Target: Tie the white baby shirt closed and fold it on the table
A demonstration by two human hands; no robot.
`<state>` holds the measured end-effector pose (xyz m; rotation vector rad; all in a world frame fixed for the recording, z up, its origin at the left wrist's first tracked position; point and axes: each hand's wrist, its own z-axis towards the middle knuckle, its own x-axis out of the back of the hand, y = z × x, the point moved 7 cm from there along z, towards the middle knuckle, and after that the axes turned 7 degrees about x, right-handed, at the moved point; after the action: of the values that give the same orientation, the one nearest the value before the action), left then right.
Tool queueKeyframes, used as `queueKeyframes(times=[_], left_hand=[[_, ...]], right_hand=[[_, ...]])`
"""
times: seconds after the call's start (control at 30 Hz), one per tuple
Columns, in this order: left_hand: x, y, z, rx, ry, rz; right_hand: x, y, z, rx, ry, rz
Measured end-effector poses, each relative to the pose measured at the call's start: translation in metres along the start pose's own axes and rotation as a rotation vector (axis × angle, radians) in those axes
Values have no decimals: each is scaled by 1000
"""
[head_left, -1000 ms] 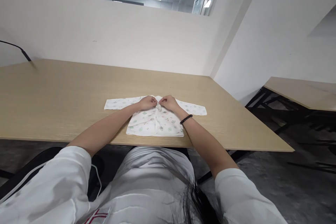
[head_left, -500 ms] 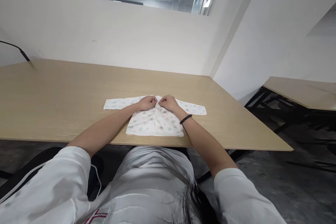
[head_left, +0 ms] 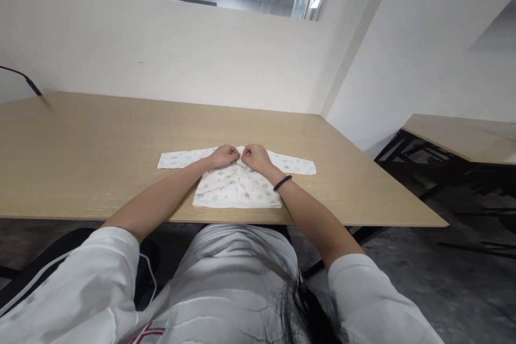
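A small white long-sleeved baby shirt [head_left: 237,191] with a faint coloured print lies spread on the table, its sleeves stretched out to both sides and its hem towards me. At the middle of its upper front, my left hand [head_left: 226,156] is closed with the fingers pinched on the fabric by the centre seam. My right hand [head_left: 256,158], with a dark beaded bracelet [head_left: 282,183] on the wrist, is pinched on the cloth just beside it. The fingertips almost meet, and they hide the neck part of the shirt and whatever small detail is between them.
The light wooden table [head_left: 100,140] reaches back to a white wall [head_left: 181,59]. A thin black stalk [head_left: 32,86] stands at the far left. On the right, past the table's slanted edge, is another table [head_left: 455,134] with black legs.
My right hand has turned slightly and its fingers have curled in more. Both hands stay at the shirt's upper middle. The view has shifted a little.
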<state>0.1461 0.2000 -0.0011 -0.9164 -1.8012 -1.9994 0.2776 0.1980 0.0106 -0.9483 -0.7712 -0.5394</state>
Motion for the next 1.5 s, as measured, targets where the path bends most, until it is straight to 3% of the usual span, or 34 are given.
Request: queueKeyframes(times=[0.33,1.5], left_hand=[[-3,-12,12,14,4,-3],[-6,-13,15,11,-86,-42]], right_hand=[[1,7,-1,-61,28,44],[-2,16,1,-102,-43,215]])
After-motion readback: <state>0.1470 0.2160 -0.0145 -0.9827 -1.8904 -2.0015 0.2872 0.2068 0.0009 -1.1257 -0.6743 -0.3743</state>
